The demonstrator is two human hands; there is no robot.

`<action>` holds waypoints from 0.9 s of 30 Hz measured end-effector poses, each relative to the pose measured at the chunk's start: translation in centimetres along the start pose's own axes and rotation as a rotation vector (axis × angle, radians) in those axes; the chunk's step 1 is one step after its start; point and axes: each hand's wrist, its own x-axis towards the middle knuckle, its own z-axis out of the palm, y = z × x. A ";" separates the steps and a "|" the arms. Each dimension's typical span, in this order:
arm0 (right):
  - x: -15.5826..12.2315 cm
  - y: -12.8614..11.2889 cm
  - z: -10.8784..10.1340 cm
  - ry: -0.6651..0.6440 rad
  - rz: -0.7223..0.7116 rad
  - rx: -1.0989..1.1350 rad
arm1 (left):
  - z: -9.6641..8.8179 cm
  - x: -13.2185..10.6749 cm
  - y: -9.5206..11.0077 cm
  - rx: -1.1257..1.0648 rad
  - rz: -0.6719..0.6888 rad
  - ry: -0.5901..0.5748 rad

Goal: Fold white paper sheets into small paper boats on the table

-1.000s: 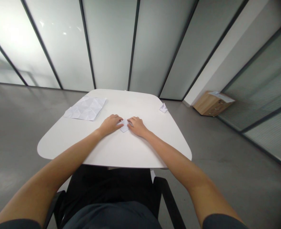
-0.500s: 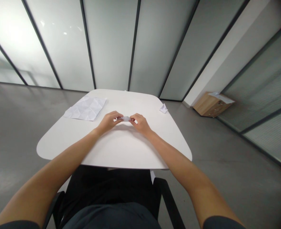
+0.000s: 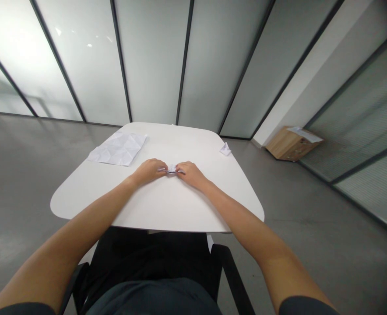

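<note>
A small folded white paper piece lies at the middle of the white table. My left hand pinches its left end with fingers closed. My right hand pinches its right end the same way. Both hands rest low on the tabletop, fingertips almost meeting over the paper, which is mostly hidden between them.
A creased white sheet lies flat at the table's far left. A small folded paper shape sits near the far right edge. A wooden cabinet stands on the floor to the right, and glass walls stand behind the table.
The paper lay flat under my fingers, was lifted and pulled between both hands, and is now lowered back near the tabletop with the hands closer together.
</note>
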 end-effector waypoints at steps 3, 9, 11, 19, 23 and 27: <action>-0.1 -0.2 -0.2 -0.030 0.021 -0.013 | -0.1 -0.1 0.1 -0.018 0.025 -0.008; -0.2 -0.8 -1.1 -0.063 0.049 -0.014 | -0.2 0.1 0.2 -0.047 0.016 -0.006; -0.2 -0.8 -1.2 -0.083 0.068 -0.017 | -0.2 0.2 0.2 -0.051 0.029 -0.009; 0.1 -0.5 -1.4 -0.100 0.026 -0.038 | -0.5 0.1 0.6 -0.078 -0.003 -0.022; 0.0 -0.5 -1.4 -0.109 0.086 -0.089 | -0.7 0.1 0.9 -0.135 -0.060 -0.032; -0.1 -0.6 -1.1 -0.063 0.181 -0.020 | -0.5 0.2 0.9 -0.154 -0.132 -0.010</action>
